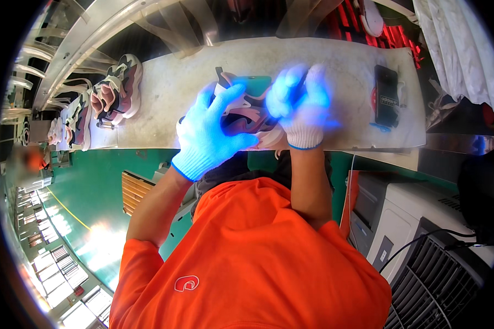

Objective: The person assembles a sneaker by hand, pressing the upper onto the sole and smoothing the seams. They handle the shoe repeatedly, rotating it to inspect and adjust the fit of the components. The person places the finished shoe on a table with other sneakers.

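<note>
A pale worktable spans the view. At the table's left end stands a pair of pink, maroon and cream sneakers. At the middle of the table's near edge is another shoe, in similar colours, partly hidden by the hands. The gloved left hand lies over that shoe's left side, fingers and thumb spread; how firmly it grips, I cannot tell. The gloved right hand has its fingers curled; glare hides whether anything is between them. Near the table's right end lies a dark, flat rectangular object.
</note>
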Demonstrator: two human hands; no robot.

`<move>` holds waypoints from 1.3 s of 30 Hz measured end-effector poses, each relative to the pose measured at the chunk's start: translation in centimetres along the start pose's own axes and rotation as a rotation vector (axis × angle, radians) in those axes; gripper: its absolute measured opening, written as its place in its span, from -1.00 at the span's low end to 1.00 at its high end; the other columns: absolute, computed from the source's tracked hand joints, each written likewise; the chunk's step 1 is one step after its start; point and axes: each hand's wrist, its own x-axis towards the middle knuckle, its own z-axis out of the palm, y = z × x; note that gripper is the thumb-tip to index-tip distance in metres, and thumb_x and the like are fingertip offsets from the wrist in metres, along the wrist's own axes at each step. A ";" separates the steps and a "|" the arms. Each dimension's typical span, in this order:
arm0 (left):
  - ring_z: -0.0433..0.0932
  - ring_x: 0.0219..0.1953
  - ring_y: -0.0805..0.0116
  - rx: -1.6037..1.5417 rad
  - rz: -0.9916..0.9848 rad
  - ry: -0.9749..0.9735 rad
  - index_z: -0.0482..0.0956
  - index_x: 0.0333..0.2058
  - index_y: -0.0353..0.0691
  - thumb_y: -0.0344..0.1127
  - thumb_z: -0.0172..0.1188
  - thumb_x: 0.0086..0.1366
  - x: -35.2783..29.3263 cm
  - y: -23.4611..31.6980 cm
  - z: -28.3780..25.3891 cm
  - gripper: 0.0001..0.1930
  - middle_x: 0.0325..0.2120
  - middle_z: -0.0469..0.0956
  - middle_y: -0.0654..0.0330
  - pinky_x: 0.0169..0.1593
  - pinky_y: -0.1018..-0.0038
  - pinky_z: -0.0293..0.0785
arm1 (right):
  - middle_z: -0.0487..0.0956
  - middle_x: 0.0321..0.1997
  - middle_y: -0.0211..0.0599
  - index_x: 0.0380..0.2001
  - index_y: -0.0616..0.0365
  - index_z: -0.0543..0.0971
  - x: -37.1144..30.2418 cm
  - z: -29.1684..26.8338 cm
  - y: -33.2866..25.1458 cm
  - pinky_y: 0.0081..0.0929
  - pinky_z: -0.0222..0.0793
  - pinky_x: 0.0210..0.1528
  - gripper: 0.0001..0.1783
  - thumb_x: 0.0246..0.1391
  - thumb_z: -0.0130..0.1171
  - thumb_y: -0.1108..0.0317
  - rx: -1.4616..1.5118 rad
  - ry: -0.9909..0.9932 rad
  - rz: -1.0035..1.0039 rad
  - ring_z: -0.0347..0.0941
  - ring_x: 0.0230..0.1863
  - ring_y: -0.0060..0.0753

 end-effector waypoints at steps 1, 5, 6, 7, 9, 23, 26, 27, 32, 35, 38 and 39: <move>0.74 0.13 -0.06 0.006 -0.027 -0.005 0.56 0.39 0.09 -0.07 0.76 -0.04 0.0 0.2 0.0 -0.04 0.24 0.57 0.00 0.15 0.13 0.75 | 0.62 -0.46 -0.15 -0.25 0.06 0.65 0.0 -0.1 0.0 -0.28 0.29 -0.57 -0.38 0.64 -0.05 -0.24 -0.002 0.026 -0.001 0.36 -0.65 -0.30; 0.74 0.12 -0.05 0.025 -0.032 0.013 0.57 0.39 0.09 -0.03 0.77 -0.05 -0.1 0.3 0.2 -0.03 0.23 0.57 0.00 0.12 0.14 0.76 | 0.58 -0.49 -0.20 -0.28 0.01 0.64 -0.8 0.4 -0.3 -0.30 0.24 -0.56 -0.39 0.61 -0.01 -0.27 -0.047 0.281 -0.022 0.33 -0.65 -0.30; 0.74 0.08 -0.05 0.028 -0.008 0.027 0.56 0.39 0.14 0.02 0.75 -0.02 -0.2 0.1 0.2 -0.05 0.20 0.58 -0.01 0.06 0.14 0.76 | 0.58 -0.49 -0.25 -0.29 -0.03 0.64 -0.9 -0.5 -0.9 -0.32 0.22 -0.55 -0.40 0.57 0.05 -0.32 -0.075 0.298 -0.042 0.31 -0.65 -0.33; 0.74 0.08 -0.04 0.017 0.019 0.042 0.56 0.39 0.14 0.03 0.75 -0.03 -0.2 0.0 0.3 -0.04 0.20 0.58 0.00 0.05 0.15 0.77 | 0.57 -0.51 -0.33 -0.32 -0.07 0.63 -0.9 -1.1 -2.1 -0.35 0.19 -0.55 -0.39 0.54 0.07 -0.35 -0.069 0.371 -0.117 0.28 -0.67 -0.37; 0.74 0.08 -0.04 0.000 0.057 0.066 0.56 0.39 0.15 0.04 0.76 -0.04 -0.6 -0.3 0.4 -0.03 0.20 0.57 0.00 0.02 0.15 0.77 | 0.58 -0.50 -0.38 -0.30 0.00 0.66 -1.6 -3.2 -5.6 -0.30 0.27 -0.56 -0.40 0.50 0.17 -0.33 -0.078 0.519 -0.191 0.33 -0.68 -0.36; 0.72 0.10 -0.05 0.026 0.146 0.177 0.57 0.36 0.12 -0.12 0.78 -0.16 -1.2 0.5 0.8 0.01 0.22 0.61 -0.08 -0.02 0.11 0.77 | 0.55 0.46 0.28 0.54 0.50 0.33 -10.4 2.8 1.0 -0.10 0.40 0.51 -0.02 0.18 0.55 0.28 -1.489 0.190 -0.006 0.51 0.49 0.17; 0.72 0.10 -0.08 0.004 0.139 0.223 0.57 0.36 0.12 -0.15 0.76 -0.17 -1.5 0.1 1.6 0.00 0.23 0.60 -0.13 -0.01 0.10 0.77 | 0.56 0.44 0.30 0.54 0.51 0.32 -10.6 2.2 1.8 -0.10 0.41 0.50 -0.05 0.22 0.52 0.32 -1.355 0.281 0.111 0.53 0.48 0.13; 0.73 0.10 -0.09 -0.010 0.134 0.240 0.57 0.36 0.12 -0.16 0.76 -0.16 -1.5 -0.1 1.8 -0.01 0.24 0.59 -0.15 -0.01 0.10 0.77 | 0.57 0.43 0.29 0.54 0.50 0.32 -10.6 2.1 1.8 -0.11 0.43 0.49 -0.06 0.22 0.51 0.33 -1.343 0.290 0.112 0.54 0.46 0.10; 0.75 0.07 -0.13 0.017 0.153 0.262 0.60 0.34 0.11 -0.14 0.73 -0.15 -2.1 -0.5 2.4 -0.04 0.26 0.57 -0.20 -0.03 0.09 0.77 | 0.66 0.27 0.07 0.53 0.50 0.33 -10.6 2.9 2.7 -0.30 0.56 0.28 -0.14 0.24 0.41 0.47 -1.191 0.341 0.085 0.64 0.24 -0.23; 0.74 0.09 -0.15 0.026 0.157 0.286 0.61 0.34 0.11 -0.12 0.72 -0.16 -2.0 -0.3 2.6 -0.04 0.29 0.55 -0.21 -0.03 0.08 0.77 | 0.67 0.16 -0.12 0.54 0.54 0.27 -10.4 3.8 3.0 -0.47 0.62 0.09 -0.19 0.26 0.27 0.64 -1.169 0.353 0.061 0.65 0.05 -0.48; 0.72 0.14 -0.19 0.034 0.112 0.280 0.61 0.35 0.11 -0.12 0.70 -0.17 -2.2 -0.1 2.6 -0.04 0.34 0.50 -0.24 0.00 0.05 0.76 | 0.66 0.20 -0.10 0.52 0.54 0.29 -10.2 3.8 3.0 -0.45 0.60 0.15 -0.18 0.22 0.32 0.63 -1.086 0.401 0.111 0.65 0.10 -0.44; 0.70 0.16 -0.20 0.036 0.091 0.271 0.61 0.35 0.11 -0.12 0.69 -0.17 -2.2 0.0 2.7 -0.03 0.36 0.49 -0.25 0.02 0.04 0.75 | 0.66 0.22 -0.07 0.50 0.52 0.33 -10.2 3.4 2.8 -0.43 0.57 0.20 -0.18 0.20 0.36 0.60 -1.070 0.374 0.114 0.64 0.15 -0.40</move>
